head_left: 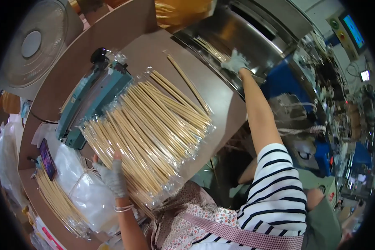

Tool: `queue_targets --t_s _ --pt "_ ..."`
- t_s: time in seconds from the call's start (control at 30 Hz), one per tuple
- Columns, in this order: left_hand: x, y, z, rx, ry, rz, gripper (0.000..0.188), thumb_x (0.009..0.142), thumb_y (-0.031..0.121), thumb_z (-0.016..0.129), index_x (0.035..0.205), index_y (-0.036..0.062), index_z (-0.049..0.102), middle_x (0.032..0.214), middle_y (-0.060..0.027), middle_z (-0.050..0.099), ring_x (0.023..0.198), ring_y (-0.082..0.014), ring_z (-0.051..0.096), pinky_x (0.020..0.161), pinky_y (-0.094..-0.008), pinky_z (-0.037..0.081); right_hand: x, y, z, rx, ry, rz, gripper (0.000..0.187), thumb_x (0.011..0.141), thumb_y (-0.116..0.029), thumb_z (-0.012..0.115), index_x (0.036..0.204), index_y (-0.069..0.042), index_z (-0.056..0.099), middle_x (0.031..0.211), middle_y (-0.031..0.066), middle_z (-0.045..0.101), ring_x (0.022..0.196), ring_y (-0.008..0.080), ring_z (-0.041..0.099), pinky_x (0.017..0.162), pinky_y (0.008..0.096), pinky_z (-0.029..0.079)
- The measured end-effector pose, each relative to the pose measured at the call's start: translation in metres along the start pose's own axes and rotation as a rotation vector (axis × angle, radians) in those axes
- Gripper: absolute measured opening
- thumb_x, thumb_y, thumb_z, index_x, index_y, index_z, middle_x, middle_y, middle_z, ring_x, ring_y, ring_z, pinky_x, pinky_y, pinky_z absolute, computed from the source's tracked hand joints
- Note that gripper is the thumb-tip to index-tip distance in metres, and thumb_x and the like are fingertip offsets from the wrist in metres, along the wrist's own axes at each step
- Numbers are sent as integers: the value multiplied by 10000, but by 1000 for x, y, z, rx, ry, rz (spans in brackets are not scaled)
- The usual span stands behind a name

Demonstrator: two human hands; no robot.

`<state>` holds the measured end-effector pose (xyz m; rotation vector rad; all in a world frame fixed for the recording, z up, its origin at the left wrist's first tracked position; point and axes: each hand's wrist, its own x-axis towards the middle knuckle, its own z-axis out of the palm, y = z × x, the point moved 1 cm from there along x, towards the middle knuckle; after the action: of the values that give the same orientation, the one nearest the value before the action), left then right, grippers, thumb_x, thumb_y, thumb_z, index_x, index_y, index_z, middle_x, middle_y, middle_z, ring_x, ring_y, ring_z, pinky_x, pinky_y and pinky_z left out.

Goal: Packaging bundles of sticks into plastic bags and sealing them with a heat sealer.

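A broad pile of pale wooden chopsticks in clear plastic sleeves (pixel 141 137) covers the middle of the brown table. My left hand (pixel 114 177), in a grey glove with bare fingertips, rests at the pile's near left edge, fingers apart. On the metal tray of the machine at the far right lie several loose chopsticks (pixel 210 48). My right hand (pixel 236 62), in a whitish glove, reaches to their near end with its fingers spread, seeming to touch them. One more wrapped pair of chopsticks (pixel 187 81) lies apart between the pile and the tray.
Left of the pile stands a teal bag sealer (pixel 98 98). Nearer sit a phone (pixel 48 160), clear plastic bags (pixel 81 183) and another bundle of wrapped sticks (pixel 60 204). A raised brown rim (pixel 39 89) bounds the table; the steel machine (pixel 250 31) adjoins its far right side.
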<state>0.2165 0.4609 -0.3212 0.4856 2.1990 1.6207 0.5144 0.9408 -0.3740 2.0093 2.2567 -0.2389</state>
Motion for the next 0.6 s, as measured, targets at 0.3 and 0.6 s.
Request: queue_targets --t_s 0.3,0.6 --pt "-8 5 -1 69 85 68 687 796 202 716 1300 -44 319 1193 -140 483 1053 -205 491 909 -293 403 -29 -51 -8 273 -28 -335 355 752 -325 628 931 -22 590 1075 208 589 1033 354 558 871 395 446" --pt "-12 2 26 274 109 91 762 766 340 745 1259 -76 340 1157 -201 515 1047 -247 510 931 -303 383 -156 -62 22 14 299 -763 416 783 -197 500 1142 13 478 1094 246 526 998 419 521 895 458 421"
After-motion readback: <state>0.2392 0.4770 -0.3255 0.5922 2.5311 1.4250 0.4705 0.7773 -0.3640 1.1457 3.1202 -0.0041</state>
